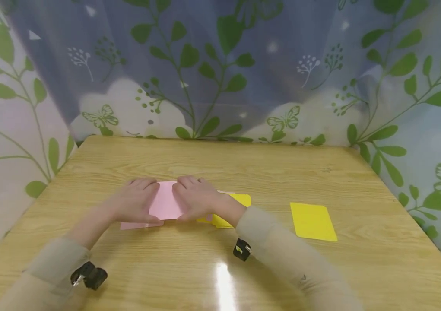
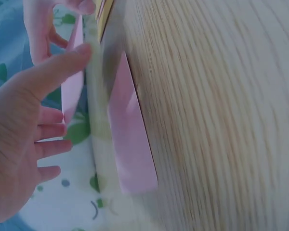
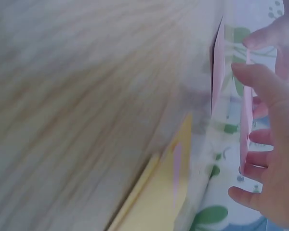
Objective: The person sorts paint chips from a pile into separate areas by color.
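A pink square sheet of paper [image 1: 164,202] is held over the table between both hands. The left hand [image 1: 136,201] pinches its left side, thumb along the near edge and fingers behind, as the left wrist view shows. At its right side the right hand [image 1: 197,196] grips it the same way, the thumb [image 3: 260,79] near its front edge. More pink paper [image 2: 130,139] lies on the table beneath the left hand. Under the right wrist is a pile of yellow paper [image 1: 245,200], partly hidden by the arm, with a bit of pink among it.
A separate yellow sheet [image 1: 313,221] lies to the right on the wooden table [image 1: 166,268]. Patterned curtain [image 1: 204,86] hangs behind the table and along both sides. A black camera mount sits on each wrist.
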Available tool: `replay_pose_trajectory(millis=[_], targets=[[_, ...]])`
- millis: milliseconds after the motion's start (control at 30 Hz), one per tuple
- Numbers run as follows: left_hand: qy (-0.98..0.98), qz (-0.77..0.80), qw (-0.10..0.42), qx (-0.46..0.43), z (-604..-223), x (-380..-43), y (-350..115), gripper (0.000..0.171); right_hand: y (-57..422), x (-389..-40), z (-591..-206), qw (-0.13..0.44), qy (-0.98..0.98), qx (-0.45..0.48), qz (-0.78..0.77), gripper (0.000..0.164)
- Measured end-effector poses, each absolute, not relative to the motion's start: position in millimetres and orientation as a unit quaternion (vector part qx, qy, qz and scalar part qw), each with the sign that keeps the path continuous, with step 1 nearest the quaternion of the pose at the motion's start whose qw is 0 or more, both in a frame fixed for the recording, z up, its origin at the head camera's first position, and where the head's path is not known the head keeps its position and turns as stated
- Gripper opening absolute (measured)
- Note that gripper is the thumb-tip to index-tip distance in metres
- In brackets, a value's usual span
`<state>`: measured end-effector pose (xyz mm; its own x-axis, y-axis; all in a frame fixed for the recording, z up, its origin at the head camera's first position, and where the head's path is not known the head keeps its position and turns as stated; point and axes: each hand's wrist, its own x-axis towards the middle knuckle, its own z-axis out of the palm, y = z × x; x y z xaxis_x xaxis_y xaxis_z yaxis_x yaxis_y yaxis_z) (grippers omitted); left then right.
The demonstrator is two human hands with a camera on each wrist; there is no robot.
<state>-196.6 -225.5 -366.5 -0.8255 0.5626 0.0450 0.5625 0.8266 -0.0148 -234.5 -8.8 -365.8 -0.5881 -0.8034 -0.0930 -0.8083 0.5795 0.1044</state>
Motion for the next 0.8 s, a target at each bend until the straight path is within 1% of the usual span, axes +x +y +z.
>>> replay_pose_trajectory(millis=[100, 200, 367, 467, 700, 800], targets=[[-0.959, 0.008, 0.013, -0.283, -365.2, -192.8, -235.4, 0.095, -23.8, -233.2, -370.6, 0.011, 0.89, -0.45, 0.072, 0.081], [-0.958, 0.017, 0.015, -0.287, -364.4, -188.9, -245.0, 0.091, -36.1, -231.8, -374.2, 0.018, 0.891, -0.447, 0.075, 0.083], [-0.951, 0.026, 0.044, -0.305, -366.8, -185.4, -256.9, 0.08, -50.8, -228.6, -377.7, 0.029, 0.891, -0.447, 0.074, 0.084], [-0.95, 0.026, 0.049, -0.307, -369.0, -184.7, -262.5, 0.075, -57.7, -227.1, -379.4, 0.028, 0.892, -0.446, 0.074, 0.085], [-0.955, 0.012, 0.031, -0.293, -371.2, -181.2, -272.2, 0.073, -71.7, -222.9, -380.8, 0.029, 0.893, -0.443, 0.08, 0.084], [-0.957, 0.005, 0.02, -0.288, -370.6, -180.6, -275.6, 0.073, -78.0, -222.4, -381.6, 0.041, 0.896, -0.436, 0.076, 0.084]])
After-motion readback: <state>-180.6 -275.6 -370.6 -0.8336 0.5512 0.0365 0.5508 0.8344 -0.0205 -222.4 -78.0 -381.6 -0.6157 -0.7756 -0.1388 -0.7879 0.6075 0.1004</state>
